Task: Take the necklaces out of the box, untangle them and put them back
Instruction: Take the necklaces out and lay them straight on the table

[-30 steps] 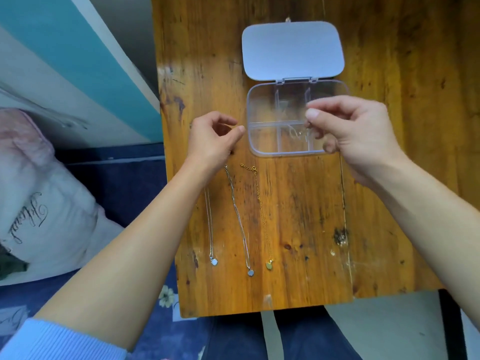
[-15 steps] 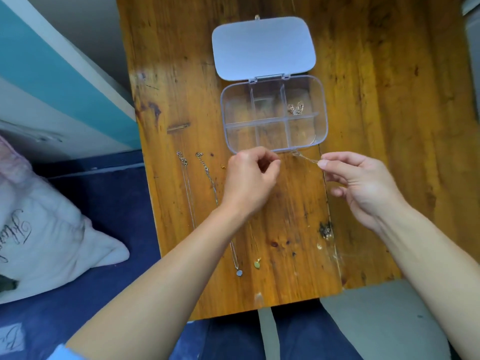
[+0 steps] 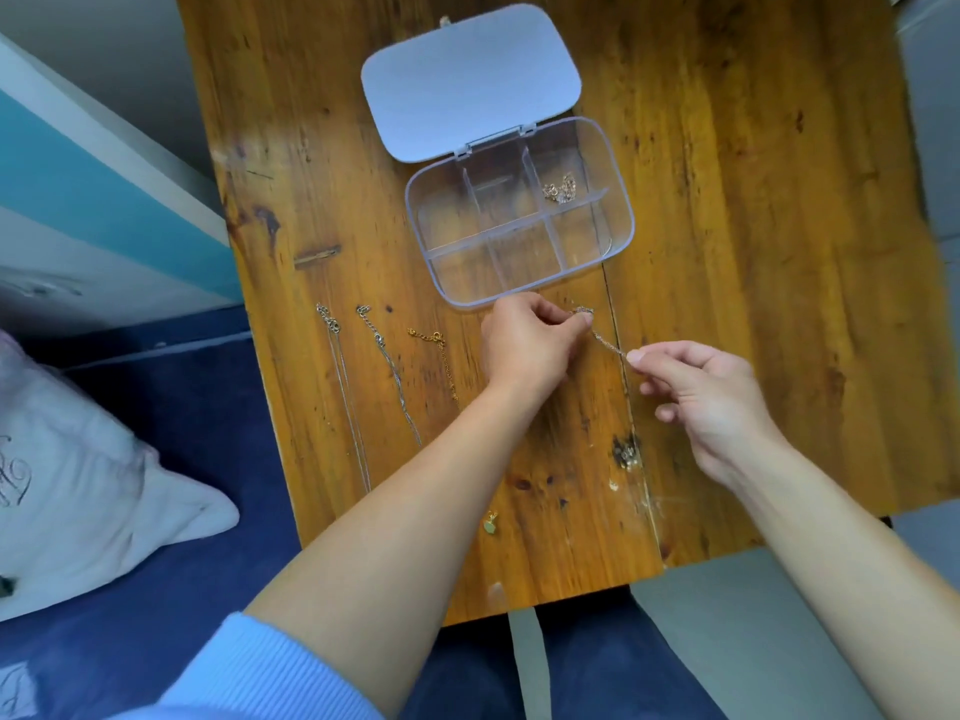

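Worn orange-brown wooden table (image 3: 753,262): clear plastic six-compartment box (image 3: 514,232), lid open, toward the far edge. Just before it, left hand (image 3: 524,350) and right hand (image 3: 711,397) each pinch a thin silver chain necklace (image 3: 605,341) stretched between them. Three straightened necklaces (image 3: 395,376) lie nearer the left edge. A small gold chain tangle (image 3: 560,189) sits in the box's far-right compartment.

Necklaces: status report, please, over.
Left hand and right hand pinch one chain. Three necklaces lie straight on table, one bundle in open box. Nothing blocking.

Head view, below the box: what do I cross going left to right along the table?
Silver necklace → second silver necklace → gold necklace → left hand → held chain → right hand.
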A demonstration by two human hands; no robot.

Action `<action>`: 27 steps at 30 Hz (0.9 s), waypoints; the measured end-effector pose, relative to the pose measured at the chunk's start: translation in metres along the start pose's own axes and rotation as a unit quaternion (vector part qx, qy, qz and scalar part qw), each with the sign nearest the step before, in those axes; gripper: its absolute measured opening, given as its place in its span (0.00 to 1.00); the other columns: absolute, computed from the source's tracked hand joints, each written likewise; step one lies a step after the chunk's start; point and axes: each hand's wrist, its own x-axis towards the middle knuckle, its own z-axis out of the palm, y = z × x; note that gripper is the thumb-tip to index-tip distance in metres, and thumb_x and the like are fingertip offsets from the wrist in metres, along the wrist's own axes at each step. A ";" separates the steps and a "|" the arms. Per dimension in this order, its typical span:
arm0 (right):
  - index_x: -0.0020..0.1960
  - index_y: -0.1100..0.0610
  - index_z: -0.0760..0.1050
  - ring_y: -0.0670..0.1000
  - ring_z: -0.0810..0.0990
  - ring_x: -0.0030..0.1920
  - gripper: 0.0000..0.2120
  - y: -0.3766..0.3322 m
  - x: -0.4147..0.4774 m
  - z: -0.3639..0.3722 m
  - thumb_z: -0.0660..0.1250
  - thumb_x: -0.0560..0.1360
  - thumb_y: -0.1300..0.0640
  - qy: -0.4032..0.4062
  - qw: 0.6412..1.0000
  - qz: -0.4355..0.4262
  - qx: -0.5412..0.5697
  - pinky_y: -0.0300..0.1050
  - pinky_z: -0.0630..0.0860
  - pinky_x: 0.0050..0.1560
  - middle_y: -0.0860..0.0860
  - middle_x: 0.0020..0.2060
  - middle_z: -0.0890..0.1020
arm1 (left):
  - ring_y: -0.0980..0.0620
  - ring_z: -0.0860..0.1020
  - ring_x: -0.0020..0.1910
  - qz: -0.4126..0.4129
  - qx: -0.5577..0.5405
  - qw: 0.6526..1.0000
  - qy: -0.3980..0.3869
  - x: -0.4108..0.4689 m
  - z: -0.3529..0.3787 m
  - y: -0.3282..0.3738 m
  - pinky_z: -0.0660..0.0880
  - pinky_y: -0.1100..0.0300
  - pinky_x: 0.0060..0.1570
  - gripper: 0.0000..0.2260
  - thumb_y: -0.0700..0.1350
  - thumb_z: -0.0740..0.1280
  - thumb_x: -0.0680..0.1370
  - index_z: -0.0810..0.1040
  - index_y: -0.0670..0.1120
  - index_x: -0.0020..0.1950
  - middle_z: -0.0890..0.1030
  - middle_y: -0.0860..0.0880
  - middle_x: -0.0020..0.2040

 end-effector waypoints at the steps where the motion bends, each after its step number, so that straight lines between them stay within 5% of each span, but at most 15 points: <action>1: 0.35 0.55 0.83 0.45 0.76 0.31 0.05 0.002 0.000 -0.003 0.76 0.68 0.60 0.002 1.000 -0.009 -0.004 0.35 0.66 0.23 0.46 0.29 0.81 | 0.44 0.81 0.34 0.015 0.063 0.998 0.023 0.001 0.004 0.000 0.78 0.56 0.36 0.10 0.51 0.75 0.71 0.80 0.46 0.38 0.84 0.46 0.35; 4: 0.35 0.54 0.82 0.45 0.77 0.32 0.07 0.009 -0.001 -0.012 0.74 0.68 0.64 0.007 1.000 -0.021 0.002 0.36 0.67 0.23 0.46 0.29 0.81 | 0.45 0.80 0.45 0.060 0.186 0.978 0.067 0.000 0.013 0.005 0.75 0.55 0.42 0.07 0.51 0.72 0.73 0.80 0.49 0.39 0.84 0.49 0.41; 8: 0.34 0.53 0.82 0.46 0.77 0.32 0.10 0.015 0.001 -0.021 0.71 0.70 0.66 0.011 0.999 -0.006 0.030 0.35 0.68 0.23 0.48 0.31 0.81 | 0.43 0.80 0.43 0.104 0.227 0.967 0.056 -0.002 0.014 0.006 0.74 0.54 0.41 0.06 0.47 0.69 0.73 0.80 0.49 0.37 0.83 0.48 0.38; 12: 0.38 0.54 0.81 0.45 0.78 0.31 0.07 0.024 0.006 -0.026 0.72 0.71 0.65 0.050 0.996 -0.011 -0.068 0.36 0.72 0.29 0.50 0.33 0.82 | 0.46 0.80 0.40 0.113 0.199 0.973 0.031 -0.004 -0.003 0.000 0.76 0.55 0.39 0.07 0.45 0.69 0.70 0.76 0.49 0.32 0.80 0.50 0.33; 16: 0.42 0.52 0.81 0.48 0.79 0.36 0.04 0.029 0.007 -0.023 0.74 0.71 0.60 0.048 0.972 -0.132 -0.187 0.41 0.77 0.40 0.47 0.34 0.81 | 0.47 0.77 0.32 0.084 0.142 0.985 0.050 -0.003 -0.026 -0.012 0.76 0.53 0.38 0.06 0.42 0.69 0.70 0.77 0.47 0.33 0.78 0.49 0.29; 19: 0.42 0.49 0.80 0.44 0.77 0.33 0.04 0.024 0.007 -0.004 0.74 0.70 0.53 0.034 0.941 -0.227 -0.248 0.42 0.75 0.36 0.42 0.32 0.80 | 0.49 0.75 0.29 0.068 0.082 0.994 0.034 -0.005 -0.039 -0.020 0.77 0.53 0.36 0.07 0.41 0.70 0.73 0.77 0.44 0.35 0.80 0.43 0.31; 22: 0.42 0.48 0.79 0.46 0.76 0.35 0.10 0.018 0.013 0.019 0.74 0.68 0.43 0.060 0.895 -0.262 -0.356 0.42 0.69 0.34 0.42 0.32 0.80 | 0.56 0.73 0.23 0.058 0.046 0.997 0.037 -0.007 -0.045 -0.023 0.72 0.65 0.28 0.09 0.40 0.70 0.74 0.76 0.45 0.34 0.78 0.47 0.27; 27: 0.37 0.50 0.76 0.51 0.74 0.35 0.10 0.018 0.022 0.029 0.71 0.71 0.45 0.061 0.858 -0.281 -0.425 0.43 0.61 0.33 0.44 0.34 0.77 | 0.56 0.73 0.22 0.018 -0.026 0.997 0.075 -0.012 -0.045 -0.025 0.71 0.65 0.27 0.07 0.41 0.70 0.69 0.78 0.44 0.32 0.79 0.48 0.26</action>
